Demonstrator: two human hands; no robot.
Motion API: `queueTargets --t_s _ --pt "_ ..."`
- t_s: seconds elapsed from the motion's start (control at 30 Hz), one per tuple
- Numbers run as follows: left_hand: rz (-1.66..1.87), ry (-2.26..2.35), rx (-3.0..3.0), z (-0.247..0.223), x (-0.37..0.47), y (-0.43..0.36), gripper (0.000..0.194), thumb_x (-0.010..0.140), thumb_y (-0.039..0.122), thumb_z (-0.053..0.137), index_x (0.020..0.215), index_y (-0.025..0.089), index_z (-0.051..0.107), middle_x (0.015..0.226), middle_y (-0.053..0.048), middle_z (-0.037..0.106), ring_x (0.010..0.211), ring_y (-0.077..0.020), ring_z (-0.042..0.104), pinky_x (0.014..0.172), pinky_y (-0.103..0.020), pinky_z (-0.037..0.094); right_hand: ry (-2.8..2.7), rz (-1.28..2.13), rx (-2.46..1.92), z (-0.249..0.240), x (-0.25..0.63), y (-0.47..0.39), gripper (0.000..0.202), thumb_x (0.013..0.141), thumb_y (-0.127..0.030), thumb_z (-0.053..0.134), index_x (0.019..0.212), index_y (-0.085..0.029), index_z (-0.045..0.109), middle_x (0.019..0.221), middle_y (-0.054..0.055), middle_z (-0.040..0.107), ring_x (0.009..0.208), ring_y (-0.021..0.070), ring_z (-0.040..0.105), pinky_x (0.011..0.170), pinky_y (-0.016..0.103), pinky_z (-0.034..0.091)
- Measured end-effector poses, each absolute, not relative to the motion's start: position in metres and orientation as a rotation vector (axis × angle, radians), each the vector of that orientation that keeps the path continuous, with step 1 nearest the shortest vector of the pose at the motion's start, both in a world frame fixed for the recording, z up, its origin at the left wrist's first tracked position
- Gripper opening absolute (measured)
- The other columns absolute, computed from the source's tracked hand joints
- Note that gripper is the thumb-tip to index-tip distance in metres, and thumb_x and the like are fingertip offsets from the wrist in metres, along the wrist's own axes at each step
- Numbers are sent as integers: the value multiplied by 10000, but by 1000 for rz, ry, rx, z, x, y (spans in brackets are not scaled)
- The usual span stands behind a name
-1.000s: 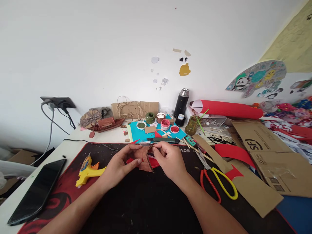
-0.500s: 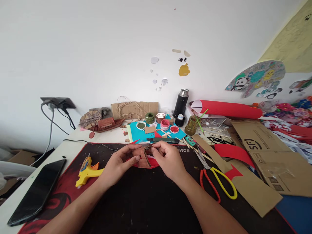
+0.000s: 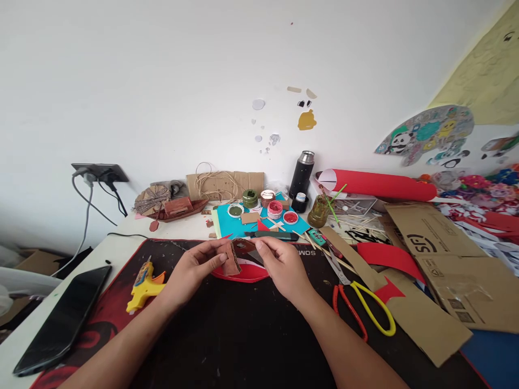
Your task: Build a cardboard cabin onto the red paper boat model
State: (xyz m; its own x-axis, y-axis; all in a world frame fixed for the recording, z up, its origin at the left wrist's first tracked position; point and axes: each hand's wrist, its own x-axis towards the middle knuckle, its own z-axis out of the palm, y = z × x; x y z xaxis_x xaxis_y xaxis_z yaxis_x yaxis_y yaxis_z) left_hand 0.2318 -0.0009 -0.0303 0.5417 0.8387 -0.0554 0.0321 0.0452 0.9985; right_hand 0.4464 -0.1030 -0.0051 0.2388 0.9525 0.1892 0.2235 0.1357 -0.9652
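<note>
My left hand (image 3: 190, 270) pinches a brown-painted piece of corrugated cardboard (image 3: 229, 259) between thumb and fingers. Opposite it, my right hand (image 3: 281, 265) has thumb and forefinger closed on the right end of a second brown piece (image 3: 245, 246), which lies just behind the first. Whether the two pieces touch cannot be told. Under both hands a red boat-like shape (image 3: 245, 274) with a white inner area rests on the dark mat. Fingers of both hands partly cover it.
A yellow glue gun (image 3: 141, 289) and a phone (image 3: 62, 319) lie at the left. Scissors (image 3: 344, 278) and cardboard (image 3: 430, 319) are at the right. Behind the hands stand paint jars (image 3: 274, 209), a cutter (image 3: 275, 235), a black flask (image 3: 302, 173) and a brown model boat (image 3: 180, 208).
The brown pieces have come apart a little, with the left one tilted and shifted left. More of the red shape shows beneath. My right hand has moved slightly right.
</note>
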Motion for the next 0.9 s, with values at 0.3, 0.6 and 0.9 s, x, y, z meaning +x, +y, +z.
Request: queueTargets --t_s 0.3,0.6,0.9 --pt "756 786 1340 -30 230 0 468 811 486 880 1184 211 815 1186 -95 819 1086 -287 734 967 -353 551 -1164 888 -1328 -10 450 -101 459 1036 -546 569 1048 -159 815 490 -67 405 471 126 382 497 266 306" --pt "695 697 1312 -22 235 -5 305 840 456 852 987 190 825 905 -84 826 965 -302 763 987 -423 553 -1072 1075 -1204 -7 447 -102 516 955 -670 649 975 -168 771 467 -86 397 431 109 339 460 263 279" --pt "700 664 1250 -21 237 -6 370 801 457 887 1042 183 822 981 -99 842 972 -310 777 978 -422 565 -1045 1145 -1144 -8 448 -103 492 944 -642 673 984 -162 773 466 -95 393 432 99 318 453 253 259"
